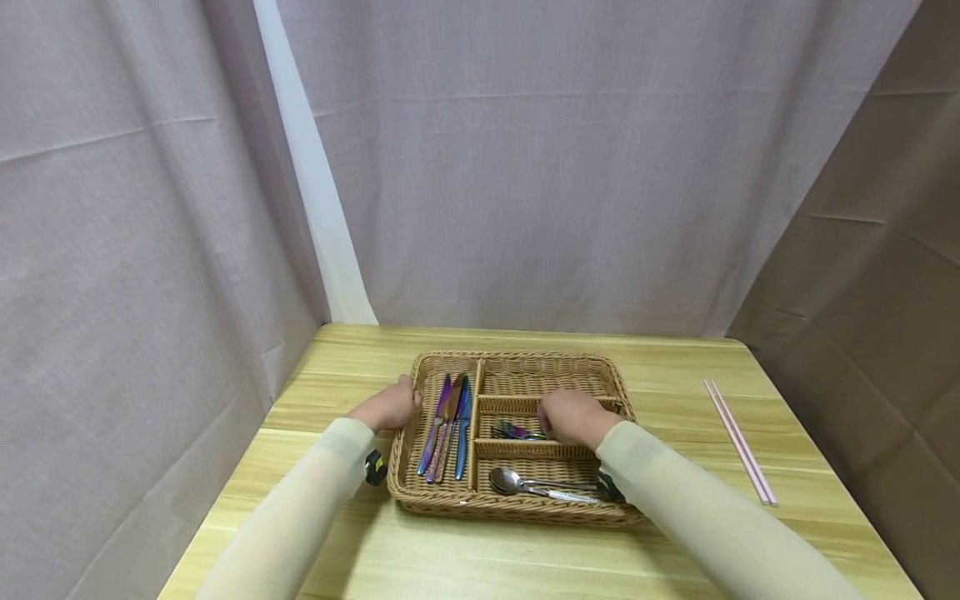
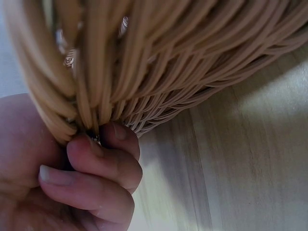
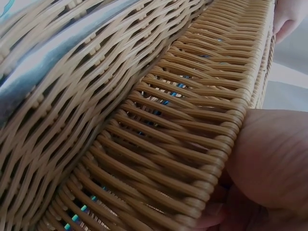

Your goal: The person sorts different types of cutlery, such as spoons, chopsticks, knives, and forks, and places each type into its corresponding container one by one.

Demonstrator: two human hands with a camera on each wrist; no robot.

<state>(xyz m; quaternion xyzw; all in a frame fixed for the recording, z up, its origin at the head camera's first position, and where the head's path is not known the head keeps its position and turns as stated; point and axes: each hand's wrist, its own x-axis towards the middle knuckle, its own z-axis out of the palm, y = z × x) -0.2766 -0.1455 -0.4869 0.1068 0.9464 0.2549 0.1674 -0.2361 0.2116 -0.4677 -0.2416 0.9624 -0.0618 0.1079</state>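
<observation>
A wicker cutlery tray (image 1: 517,367) with several compartments stands on the wooden table. My left hand (image 1: 390,406) is at its left rim. In the left wrist view the fingers (image 2: 96,163) curl against the woven outer wall (image 2: 168,57) and grip it. My right hand (image 1: 573,417) is inside the middle compartment, knuckles up. Its fingers curl down over the handles of the iridescent forks (image 1: 513,431), whose heads stick out to the left. In the right wrist view the palm (image 3: 274,163) presses a wicker divider (image 3: 168,120), and the fingertips are hidden.
Iridescent and blue knives (image 1: 450,425) lie in the tray's long left compartment. Silver spoons (image 1: 517,482) lie in the front one. The back compartment looks bare. A pair of pink chopsticks (image 1: 738,440) lies on the table (image 1: 675,367) to the right. Curtains close off all sides.
</observation>
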